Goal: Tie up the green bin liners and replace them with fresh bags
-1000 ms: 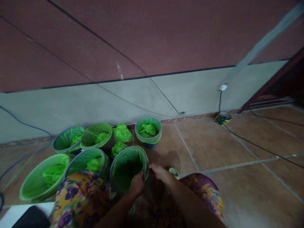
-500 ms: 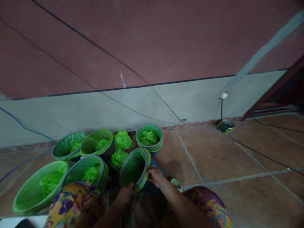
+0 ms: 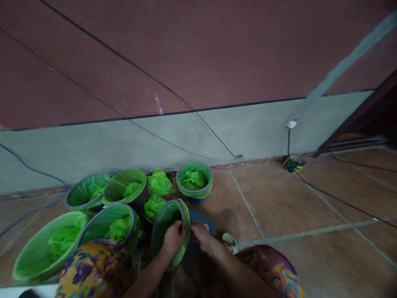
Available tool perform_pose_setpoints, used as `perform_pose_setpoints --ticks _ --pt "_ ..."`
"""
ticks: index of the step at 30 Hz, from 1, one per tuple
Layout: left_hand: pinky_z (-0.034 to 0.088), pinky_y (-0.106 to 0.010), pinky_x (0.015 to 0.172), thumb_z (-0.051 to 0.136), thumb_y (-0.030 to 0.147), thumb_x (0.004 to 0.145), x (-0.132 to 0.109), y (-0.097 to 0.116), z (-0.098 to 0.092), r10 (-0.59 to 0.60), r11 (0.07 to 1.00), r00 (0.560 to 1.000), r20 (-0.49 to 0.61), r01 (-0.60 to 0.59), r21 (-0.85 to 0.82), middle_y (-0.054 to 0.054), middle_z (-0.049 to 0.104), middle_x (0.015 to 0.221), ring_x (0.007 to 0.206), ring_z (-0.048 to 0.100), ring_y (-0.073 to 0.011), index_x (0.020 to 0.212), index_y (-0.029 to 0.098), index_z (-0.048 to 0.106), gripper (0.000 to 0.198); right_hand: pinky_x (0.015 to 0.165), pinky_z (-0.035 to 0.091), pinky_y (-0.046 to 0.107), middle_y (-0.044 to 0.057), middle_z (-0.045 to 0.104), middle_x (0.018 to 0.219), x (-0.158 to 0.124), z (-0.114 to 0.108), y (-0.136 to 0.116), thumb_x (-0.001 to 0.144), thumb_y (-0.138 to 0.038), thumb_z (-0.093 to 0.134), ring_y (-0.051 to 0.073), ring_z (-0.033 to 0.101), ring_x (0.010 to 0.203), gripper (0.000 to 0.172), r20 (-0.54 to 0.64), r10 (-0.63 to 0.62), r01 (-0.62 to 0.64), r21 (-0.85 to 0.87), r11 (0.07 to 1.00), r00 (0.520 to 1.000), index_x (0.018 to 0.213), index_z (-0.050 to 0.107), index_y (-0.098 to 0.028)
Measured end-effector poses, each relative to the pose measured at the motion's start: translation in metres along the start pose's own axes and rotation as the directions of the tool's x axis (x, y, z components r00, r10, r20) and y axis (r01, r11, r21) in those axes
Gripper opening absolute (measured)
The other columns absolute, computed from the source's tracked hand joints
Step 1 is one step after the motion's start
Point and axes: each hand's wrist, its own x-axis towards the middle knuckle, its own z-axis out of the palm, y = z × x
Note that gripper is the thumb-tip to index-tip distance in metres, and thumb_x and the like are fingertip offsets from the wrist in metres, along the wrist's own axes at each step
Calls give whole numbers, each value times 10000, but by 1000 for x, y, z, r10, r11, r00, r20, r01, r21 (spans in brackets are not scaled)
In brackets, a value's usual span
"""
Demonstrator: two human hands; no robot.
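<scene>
Between my knees a bin [image 3: 157, 231] lined with a green plastic bag [image 3: 186, 242] stands tilted, its grey rim toward me. My left hand [image 3: 174, 239] is closed over the right side of the rim, fingers around its edge. Just outside that rim my right hand [image 3: 201, 236] pinches the bag's folded-over edge; its fingertips are partly hidden. A blue, rounded thing [image 3: 203, 219] shows behind my right hand. Close to the left lies crumpled green plastic [image 3: 153, 207] in a box, with a green bundle [image 3: 160, 183] behind it.
Several lined bins stand left, including a large one [image 3: 23, 263] and another [image 3: 134, 231]. One more bin [image 3: 194, 196] is by the wall. A small round container [image 3: 230, 242] sits near my right knee. A black cable [image 3: 338, 200] and a blue cable [image 3: 46, 176] run across the floor.
My left hand has moved up and right, from the bin's near edge to the right side of its rim. The bin has turned and tilted a little. My right hand has shifted slightly left.
</scene>
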Motion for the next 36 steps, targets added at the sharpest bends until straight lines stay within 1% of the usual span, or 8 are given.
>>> perform_pose_setpoints --ticks 4,8,12,15,18,23,30,36 --pt "434 -223 814 528 95 798 -13 -1 6 26 1000 1000 10 -26 7 -45 705 968 936 646 -155 980 191 624 227 471 376 221 -37 539 521 3 -3 -15 666 -158 542 108 505 472 48 -70 11 -3 109 994 997 688 584 -166" --pt "419 -240 871 498 78 799 -22 -3 11 58 994 998 32 -61 85 -60 682 1050 1011 623 -166 1034 188 595 277 450 358 219 -46 509 461 5 -5 -17 632 -43 472 103 477 422 166 -195 57 -50 36 998 979 675 573 -168" --pt "413 -250 884 458 70 800 -25 -10 9 108 980 992 60 -116 161 -70 665 1073 1020 618 -171 1060 179 558 299 455 377 226 -46 491 449 0 -8 -18 630 -45 476 107 482 424 151 -165 87 -85 21 996 982 636 555 -173" --pt "411 -254 878 462 68 784 -27 -15 6 152 971 984 98 -167 171 -59 668 1023 1013 619 -176 1026 184 550 282 464 385 226 -47 497 478 -2 -10 -22 638 -108 551 111 504 453 63 -141 47 -35 90 995 989 633 552 -170" --pt "406 -261 880 465 61 768 -31 -18 5 164 968 979 121 -184 173 -59 666 1016 1014 615 -182 1020 184 545 292 449 357 215 -41 502 492 1 -12 -23 662 -170 583 102 491 460 41 -172 2 18 114 993 985 629 561 -161" --pt "408 -255 875 468 54 747 -39 -20 0 172 960 961 219 -213 182 -55 661 1044 1018 611 -177 989 195 551 293 421 282 202 -59 448 444 9 -16 -15 636 -101 572 78 423 437 126 -283 -23 32 25 999 959 541 525 -169" --pt "383 -268 955 469 31 737 -45 -27 -11 141 939 954 264 -214 271 -68 644 1138 1117 572 -184 1062 195 555 374 449 320 209 -49 487 465 15 -19 -15 681 -193 591 91 464 467 120 -266 -26 41 50 998 964 572 547 -167" --pt "394 -281 952 446 16 732 -52 -26 -18 88 938 947 308 -183 294 -71 669 1105 1096 594 -198 1043 188 598 387 410 291 208 -63 436 422 10 -14 -15 683 -106 535 79 408 393 149 -284 20 -11 32 999 959 555 511 -178"
